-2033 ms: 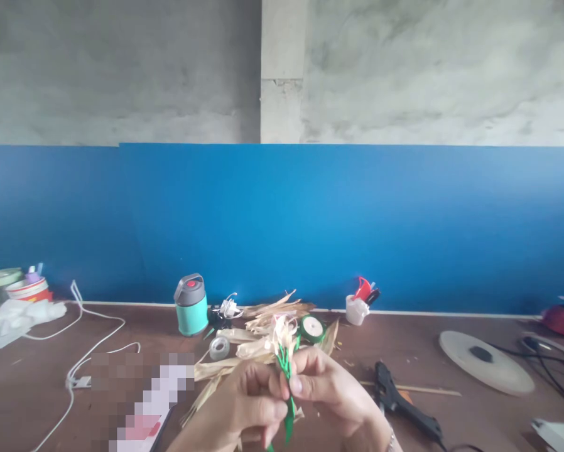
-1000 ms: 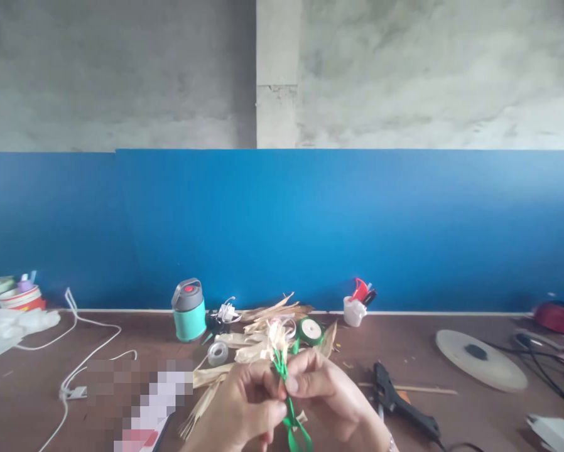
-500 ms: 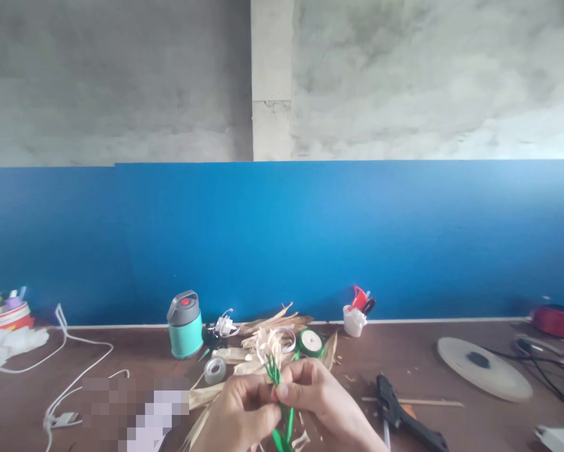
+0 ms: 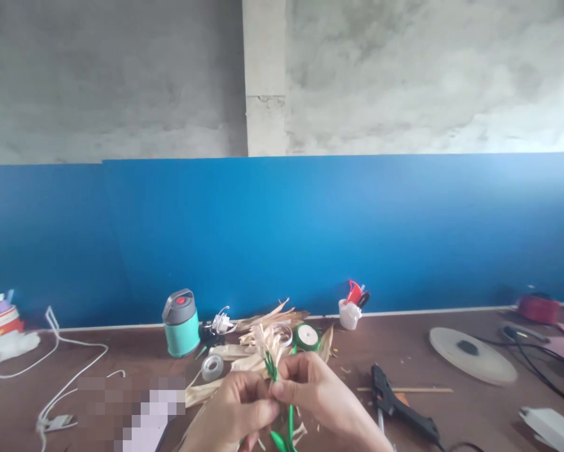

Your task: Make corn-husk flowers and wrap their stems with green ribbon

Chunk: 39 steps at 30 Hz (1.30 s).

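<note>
Low in the middle of the view, my left hand [image 4: 239, 408] and my right hand [image 4: 313, 392] meet, thumbs and fingers pinched together. Between them is a green ribbon [image 4: 271, 366], bunched at the fingertips, with loose lengths hanging below. Its upper part lies against pale dried husk strips [image 4: 264, 342]; whether the hands also grip a husk is hidden. A green ribbon spool [image 4: 307, 337] stands just beyond my right hand. Past my left hand sits a roll of clear tape [image 4: 212, 368].
A teal flask [image 4: 182, 333] stands back left, near white cables [image 4: 77, 384]. At right are a black glue gun [image 4: 399, 402], a thin wooden stick [image 4: 423, 390], a round pale disc [image 4: 487, 364] and a white cup [image 4: 349, 314] with tools. A blue panel [image 4: 310, 232] borders the table.
The whole scene has slid slightly left in view as the camera turned. Both hands keep their pinch on the green ribbon, with only small finger shifts.
</note>
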### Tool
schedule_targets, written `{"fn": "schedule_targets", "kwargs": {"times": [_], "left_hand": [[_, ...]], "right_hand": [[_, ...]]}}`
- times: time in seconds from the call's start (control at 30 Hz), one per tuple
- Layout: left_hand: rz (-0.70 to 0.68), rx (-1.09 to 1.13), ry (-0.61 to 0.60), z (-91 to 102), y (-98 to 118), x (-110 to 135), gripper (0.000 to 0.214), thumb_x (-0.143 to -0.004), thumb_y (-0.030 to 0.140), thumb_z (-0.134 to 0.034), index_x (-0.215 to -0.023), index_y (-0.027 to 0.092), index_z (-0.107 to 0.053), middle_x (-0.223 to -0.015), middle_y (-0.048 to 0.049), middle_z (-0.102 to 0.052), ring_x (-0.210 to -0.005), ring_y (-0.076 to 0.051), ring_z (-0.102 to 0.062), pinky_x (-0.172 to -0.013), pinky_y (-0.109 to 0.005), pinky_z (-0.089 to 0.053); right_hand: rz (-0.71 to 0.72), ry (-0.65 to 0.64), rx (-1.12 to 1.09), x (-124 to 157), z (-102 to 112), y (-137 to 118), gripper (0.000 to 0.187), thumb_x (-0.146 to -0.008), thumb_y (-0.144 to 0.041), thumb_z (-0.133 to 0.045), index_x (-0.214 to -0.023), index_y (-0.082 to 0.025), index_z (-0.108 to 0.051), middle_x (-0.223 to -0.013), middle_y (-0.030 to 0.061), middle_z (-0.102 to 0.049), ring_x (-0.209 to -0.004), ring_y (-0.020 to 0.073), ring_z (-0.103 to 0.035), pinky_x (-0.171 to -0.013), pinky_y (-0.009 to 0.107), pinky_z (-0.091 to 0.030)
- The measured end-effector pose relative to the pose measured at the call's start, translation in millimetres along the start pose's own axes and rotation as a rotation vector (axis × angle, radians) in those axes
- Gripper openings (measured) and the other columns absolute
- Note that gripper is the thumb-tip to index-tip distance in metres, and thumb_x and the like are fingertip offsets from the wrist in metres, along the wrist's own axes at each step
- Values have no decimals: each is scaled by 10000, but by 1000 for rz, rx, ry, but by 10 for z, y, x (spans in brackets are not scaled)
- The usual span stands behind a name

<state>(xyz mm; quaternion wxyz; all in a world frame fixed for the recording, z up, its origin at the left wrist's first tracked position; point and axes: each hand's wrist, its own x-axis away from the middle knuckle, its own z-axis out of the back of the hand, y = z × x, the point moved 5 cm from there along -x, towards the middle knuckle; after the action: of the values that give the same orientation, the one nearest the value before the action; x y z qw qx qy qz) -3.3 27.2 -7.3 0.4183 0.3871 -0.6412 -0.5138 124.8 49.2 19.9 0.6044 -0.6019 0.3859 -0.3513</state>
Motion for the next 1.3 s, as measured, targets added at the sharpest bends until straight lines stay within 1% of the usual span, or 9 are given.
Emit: {"fn": "schedule_targets", "kwargs": {"times": [0.17,0.33,0.5,0.63,0.8,0.9,0.97,1.13,1.3], "left_hand": [[-10,-91,81,27,-52,-26,350,-682,472,-738,-617,193,-537,-340,107,-396,-278,-35,-227,-325,-197,-117],[-139,-93,198,-18,-44,-159,425,-661,538,-726,-555,194,-501,-357,101,-380,-302,-47,-263,-332,-208,-136],[-212,13,270,24,-87,-405,310,-653,397,-770,-557,155,-601,-362,91,-403,-328,-53,-291,-350,-206,-131],[-257,134,292,142,-191,-496,309,-643,390,-780,-560,149,-607,-379,76,-443,-353,-53,-317,-370,-187,-171],[-272,418,248,319,-391,-393,422,-583,478,-809,-634,139,-562,-571,69,-464,-423,-5,-235,-411,-143,-182],[-249,495,175,390,-521,-308,459,-480,428,-882,-611,127,-561,-548,76,-423,-419,8,-198,-407,-138,-174],[-241,519,154,434,-606,-272,460,-478,421,-890,-589,126,-555,-535,76,-416,-413,13,-175,-401,-138,-150],[-218,511,118,489,-714,-240,402,-487,354,-900,-598,105,-605,-517,56,-444,-408,15,-184,-405,-150,-96],[-247,492,136,481,-625,-203,332,-541,319,-875,-592,107,-626,-509,56,-432,-419,-6,-234,-424,-173,-127]], "right_hand": [[0,62,145,2,2,-4,227,-641,-294,-698,-559,-158,-536,-495,-59,-435,-481,73,-340,-466,225,-220],[18,197,171,-89,96,50,192,-634,-233,-697,-555,-163,-538,-512,-51,-456,-498,88,-383,-483,232,-267],[58,195,61,-304,274,197,287,-573,-333,-798,-549,-150,-578,-505,-50,-479,-498,78,-379,-487,228,-269],[37,193,-6,-421,407,324,438,-560,-502,-789,-760,-131,-669,-546,-50,-518,-473,65,-364,-462,214,-247],[-64,271,-62,-358,404,713,382,-641,-513,-740,-648,-148,-627,-497,-36,-508,-433,77,-398,-406,203,-205],[-62,292,-71,-284,323,982,443,-554,-554,-771,-562,-147,-597,-464,-31,-498,-413,77,-398,-403,205,-218],[-33,348,-62,-251,311,1120,534,-498,-646,-756,-495,-158,-540,-409,-55,-428,-367,60,-322,-392,210,-190],[89,532,-57,-180,399,1283,612,-559,-769,-646,-580,-159,-595,-442,-58,-400,-414,91,-347,-427,233,-246],[141,595,-28,-130,481,1339,578,-651,-731,-628,-597,-156,-614,-461,-48,-400,-442,107,-358,-436,247,-259]]}}
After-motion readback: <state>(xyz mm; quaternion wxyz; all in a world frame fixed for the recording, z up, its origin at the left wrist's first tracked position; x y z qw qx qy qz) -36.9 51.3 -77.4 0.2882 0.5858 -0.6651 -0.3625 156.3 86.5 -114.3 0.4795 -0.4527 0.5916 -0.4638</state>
